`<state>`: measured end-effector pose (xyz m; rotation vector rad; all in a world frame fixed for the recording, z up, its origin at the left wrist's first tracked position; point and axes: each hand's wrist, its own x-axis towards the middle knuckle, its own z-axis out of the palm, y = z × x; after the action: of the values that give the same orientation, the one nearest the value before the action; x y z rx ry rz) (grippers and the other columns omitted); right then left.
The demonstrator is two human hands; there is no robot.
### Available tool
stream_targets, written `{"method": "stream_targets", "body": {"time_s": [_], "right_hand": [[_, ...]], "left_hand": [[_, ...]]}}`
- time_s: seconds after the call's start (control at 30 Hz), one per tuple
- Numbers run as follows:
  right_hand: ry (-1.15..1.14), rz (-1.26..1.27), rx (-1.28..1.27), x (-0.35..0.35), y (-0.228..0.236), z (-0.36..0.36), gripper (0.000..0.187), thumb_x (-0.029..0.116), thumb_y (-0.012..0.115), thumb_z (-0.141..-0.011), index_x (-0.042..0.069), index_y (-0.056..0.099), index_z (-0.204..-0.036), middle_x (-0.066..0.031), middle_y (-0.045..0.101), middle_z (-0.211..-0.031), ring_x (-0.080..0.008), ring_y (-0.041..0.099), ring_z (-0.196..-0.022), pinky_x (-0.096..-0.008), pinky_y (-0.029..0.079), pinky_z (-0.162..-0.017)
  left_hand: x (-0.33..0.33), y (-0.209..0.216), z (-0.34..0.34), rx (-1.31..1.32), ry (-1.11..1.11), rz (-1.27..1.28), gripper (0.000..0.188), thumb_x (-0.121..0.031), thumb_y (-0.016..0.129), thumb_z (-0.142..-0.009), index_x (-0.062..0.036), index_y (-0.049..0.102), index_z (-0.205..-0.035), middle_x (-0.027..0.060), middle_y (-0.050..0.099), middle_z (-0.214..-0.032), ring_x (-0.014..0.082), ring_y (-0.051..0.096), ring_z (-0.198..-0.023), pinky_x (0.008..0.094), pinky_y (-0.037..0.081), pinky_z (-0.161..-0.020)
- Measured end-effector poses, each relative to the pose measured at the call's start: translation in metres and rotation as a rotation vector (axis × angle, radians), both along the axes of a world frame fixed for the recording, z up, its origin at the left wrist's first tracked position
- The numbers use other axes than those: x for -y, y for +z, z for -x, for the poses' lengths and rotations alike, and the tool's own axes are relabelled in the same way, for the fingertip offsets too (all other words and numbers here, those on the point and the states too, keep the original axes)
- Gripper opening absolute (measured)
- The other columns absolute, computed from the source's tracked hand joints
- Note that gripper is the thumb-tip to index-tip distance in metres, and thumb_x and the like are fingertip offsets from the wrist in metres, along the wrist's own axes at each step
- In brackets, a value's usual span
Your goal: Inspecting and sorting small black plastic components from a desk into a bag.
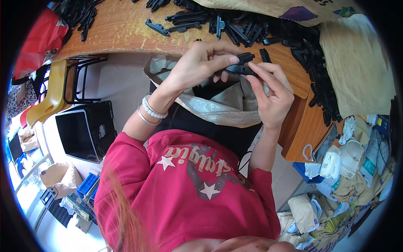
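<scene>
Left hand (208,63): closed, pinching a black plastic part (239,69) (one piece or two, cannot tell) between thumb and fingers. Right hand (273,90): thumb and forefinger gripping its right end. Part held near edge of wooden table (121,29), by open woven sack (210,106); similar black parts (247,32) heaped on tabletop

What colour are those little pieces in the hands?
The little pieces are black, seen best in the head view.

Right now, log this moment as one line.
left hand: holds black parts; right hand: touches them; sack: open below; table: more parts
</scene>
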<state>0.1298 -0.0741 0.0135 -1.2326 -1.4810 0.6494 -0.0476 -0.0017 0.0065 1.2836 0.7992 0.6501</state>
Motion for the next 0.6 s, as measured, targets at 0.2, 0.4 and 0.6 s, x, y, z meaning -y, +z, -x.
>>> {"method": "stream_targets", "body": {"time_s": [0.2,0.4,0.6], "right_hand": [[-0.087,-0.107,0.206,0.006,-0.001,0.004,0.029,-0.008,0.071,-0.072,0.001,0.069,-0.1,-0.0064,0.061,-0.09,-0.0151,0.059,-0.076,-0.0238,0.047,-0.064],[-0.02,-0.034,0.157,0.003,0.006,0.004,0.038,-0.007,0.072,-0.069,0.003,0.067,-0.105,-0.0072,0.059,-0.097,-0.0169,0.059,-0.078,-0.0274,0.047,-0.067],[0.033,-0.023,0.174,0.003,-0.011,-0.005,0.033,-0.004,0.071,-0.072,0.003,0.067,-0.104,-0.0088,0.062,-0.093,-0.018,0.061,-0.079,-0.0273,0.049,-0.068]], "left_hand": [[0.017,0.011,0.0,-0.209,-0.023,-0.646,0.041,-0.004,0.07,-0.077,-0.001,0.06,-0.116,0.0144,0.067,-0.088,0.0224,0.065,-0.07,0.0283,0.05,-0.064],[0.016,0.005,0.007,-0.164,-0.037,-0.732,0.037,0.0,0.069,-0.075,0.0,0.061,-0.111,0.0164,0.066,-0.088,0.0317,0.063,-0.071,0.031,0.049,-0.063],[0.027,0.007,0.023,-0.238,-0.069,-0.583,0.033,-0.003,0.07,-0.076,0.0013,0.063,-0.108,0.0145,0.067,-0.08,0.0221,0.065,-0.065,0.0298,0.049,-0.06]]}}
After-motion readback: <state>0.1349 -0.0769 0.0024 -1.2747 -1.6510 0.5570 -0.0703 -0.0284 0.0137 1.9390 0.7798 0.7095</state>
